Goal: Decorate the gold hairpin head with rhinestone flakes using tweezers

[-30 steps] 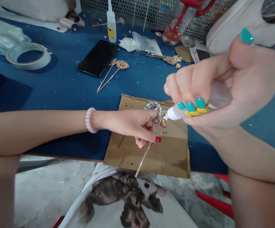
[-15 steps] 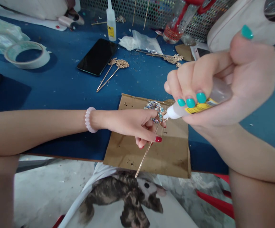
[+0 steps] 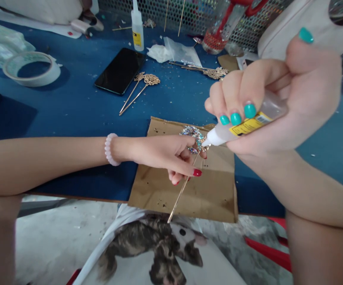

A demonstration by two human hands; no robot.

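Observation:
My left hand (image 3: 171,156) is closed on a hairpin (image 3: 179,198), a long gold stick with a sparkling, rhinestone-covered head (image 3: 192,132) partly hidden behind the fingers. Wrapped in my right hand (image 3: 290,91) is a glue bottle (image 3: 248,126) with a yellow label, tilted down to the left. Its white nozzle meets or nearly meets the ornament's right side; I cannot tell whether they touch. Beneath both lies a piece of brown cardboard (image 3: 207,194) at the table's front edge.
On the blue table (image 3: 76,107) lie two gold hairpins (image 3: 135,93), a black phone (image 3: 120,71) and a tape roll (image 3: 31,75). A second glue bottle (image 3: 137,29) stands farther back. More gold hairpins (image 3: 214,73) and a plastic bag (image 3: 183,53) lie near the perforated panel (image 3: 118,12).
The glue bottle in my right hand has shifted very slightly left and up at the ornament. My left hand keeps its hold on the hairpin; the whole view has drifted a little.

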